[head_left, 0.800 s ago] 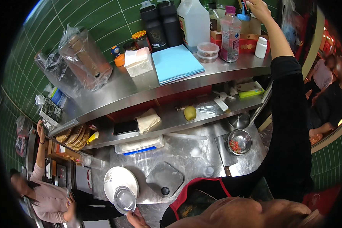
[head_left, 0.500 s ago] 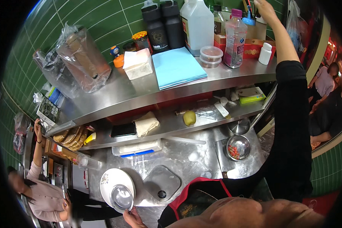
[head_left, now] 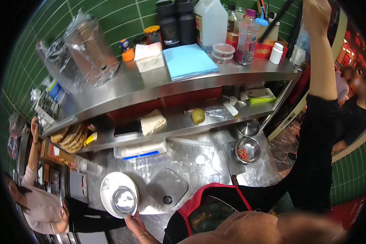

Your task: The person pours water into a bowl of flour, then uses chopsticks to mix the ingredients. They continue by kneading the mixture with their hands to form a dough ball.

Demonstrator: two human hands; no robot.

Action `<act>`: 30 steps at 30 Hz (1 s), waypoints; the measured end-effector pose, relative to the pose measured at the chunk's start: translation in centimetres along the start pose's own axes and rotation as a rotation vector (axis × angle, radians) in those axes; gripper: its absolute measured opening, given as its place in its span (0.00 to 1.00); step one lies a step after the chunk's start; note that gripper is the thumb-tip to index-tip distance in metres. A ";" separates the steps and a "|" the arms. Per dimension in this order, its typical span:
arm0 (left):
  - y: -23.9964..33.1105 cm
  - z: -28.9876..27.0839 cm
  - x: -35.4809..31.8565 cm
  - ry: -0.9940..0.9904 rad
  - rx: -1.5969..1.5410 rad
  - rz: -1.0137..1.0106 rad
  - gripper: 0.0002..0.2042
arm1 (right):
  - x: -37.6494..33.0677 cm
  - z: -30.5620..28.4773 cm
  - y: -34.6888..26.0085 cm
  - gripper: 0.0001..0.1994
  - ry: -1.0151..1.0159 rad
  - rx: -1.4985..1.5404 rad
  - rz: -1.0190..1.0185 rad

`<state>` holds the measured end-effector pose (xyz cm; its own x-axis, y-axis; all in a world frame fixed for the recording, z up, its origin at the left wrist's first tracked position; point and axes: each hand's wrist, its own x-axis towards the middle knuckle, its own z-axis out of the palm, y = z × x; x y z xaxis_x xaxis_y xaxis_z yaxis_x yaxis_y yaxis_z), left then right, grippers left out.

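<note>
Plate (head_left: 110, 191), white and round, sits at the near left edge of the desk (head_left: 191, 162) with a small steel bowl (head_left: 124, 200) on it, and the left hand (head_left: 135, 224) now touches the bowl's near rim from below, fingers curled against it; a moment ago only its fingertips showed at the frame's lower edge. Whether it truly grips the bowl I cannot tell. The right hand (head_left: 317, 14) has climbed higher and farther right, well above the top shelf (head_left: 150, 89), closed around a dark rod-like handle (head_left: 278, 18) that slants down toward the bottles. So the left side is settling on the plate while the right is lifting something off the shelf's far end. Just right of the left hand lies a clear square lid (head_left: 166, 187). Below the raised right arm stands a steel bowl of red pieces (head_left: 247, 149). Blue cloths (head_left: 189, 61) lie on the shelf between both hands.
</note>
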<state>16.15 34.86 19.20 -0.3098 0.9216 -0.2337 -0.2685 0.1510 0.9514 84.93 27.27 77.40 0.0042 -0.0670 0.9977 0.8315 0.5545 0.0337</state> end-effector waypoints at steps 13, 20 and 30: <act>4.1 -2.1 -1.0 -0.064 -0.205 -0.176 0.24 | -34.5 15.0 -12.6 0.24 -0.546 0.376 0.902; 4.2 -3.5 3.4 -0.089 -0.156 -0.153 0.21 | -51.1 24.9 -24.4 0.19 -0.844 0.477 1.556; 5.9 -9.6 6.7 -0.086 -0.188 -0.165 0.23 | -54.0 36.7 -30.8 0.14 -0.806 0.623 1.640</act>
<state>3.74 38.48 21.31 -0.1712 0.9184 -0.3566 -0.4761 0.2398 0.8461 38.69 44.21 24.57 0.0853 0.9856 -0.1459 -0.0023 -0.1462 -0.9893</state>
